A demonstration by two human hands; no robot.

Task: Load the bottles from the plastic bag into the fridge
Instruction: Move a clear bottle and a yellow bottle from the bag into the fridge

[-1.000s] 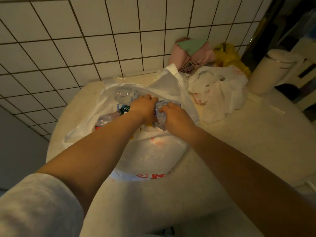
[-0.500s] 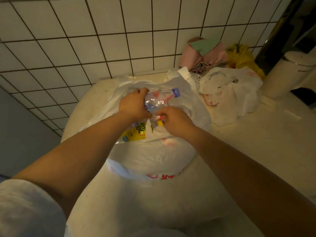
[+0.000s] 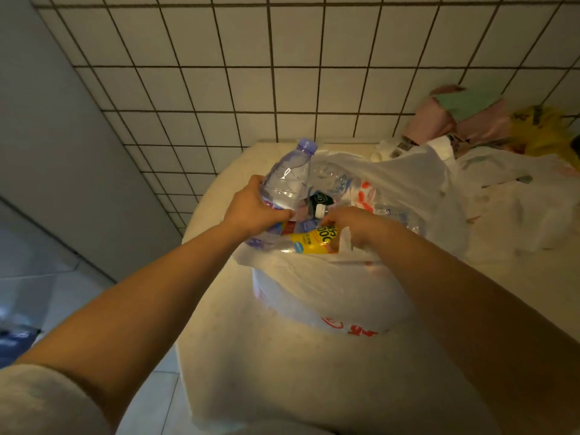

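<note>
A white plastic bag (image 3: pixel 329 293) with red print stands open on the round cream table (image 3: pixel 251 356). My left hand (image 3: pixel 251 208) grips a clear water bottle with a purple cap (image 3: pixel 287 180) and holds it upright above the bag's mouth. My right hand (image 3: pixel 354 227) reaches into the bag and grips a bottle with a yellow label (image 3: pixel 310 243) lying on its side. Inside the bag lie more clear bottles (image 3: pixel 332 180), one with a white cap and dark label (image 3: pixel 320 205).
A tiled wall (image 3: pixel 282 73) rises behind the table. At the right lie crumpled white bags (image 3: pixel 518 196), a pink and green bundle (image 3: pixel 461 111) and a yellow bag (image 3: pixel 546 130). A grey panel (image 3: pixel 62 136) and the floor are at the left.
My left hand has lifted the purple-capped bottle from lying across the bag to upright above it. My right hand has moved onto the yellow-labelled bottle. The view has swung left.
</note>
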